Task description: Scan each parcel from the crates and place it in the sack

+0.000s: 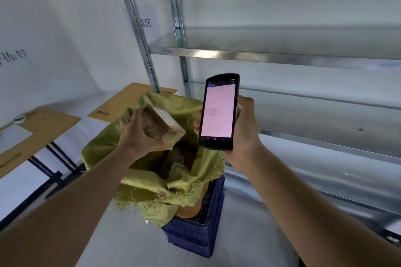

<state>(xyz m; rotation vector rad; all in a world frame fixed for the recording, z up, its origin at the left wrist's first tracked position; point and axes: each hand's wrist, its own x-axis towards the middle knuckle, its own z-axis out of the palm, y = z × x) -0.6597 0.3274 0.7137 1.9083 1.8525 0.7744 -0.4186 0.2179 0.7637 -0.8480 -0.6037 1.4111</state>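
At the far left, a flat tan cardboard sheet point(50, 121) is lying on a black-legged worktop point(61, 159), well apart from the work. The left hand point(138, 134) is curling its fingers and thumb round a small brown paper-wrapped parcel point(161, 122), holding it tilted with its pale label facing up and to the right. That angle is probably meant to give the scanner a clear view of the label. The parcel is hanging directly over the open mouth of a yellow-green woven sack point(152, 180), so a short drop should finish the step. The sack is sitting in a dark blue perforated plastic crate point(201, 230), which is propping it upright with its rim folded outward. Dark shapes inside are likely parcels already dropped in.

Just beside the parcel, the right hand point(243, 132) is wrapping round a black handheld scanner with a pale pink screen point(219, 112), keeping it upright and facing the person to read. Behind it, a grey metal shelving rack point(282, 54) is standing bare.
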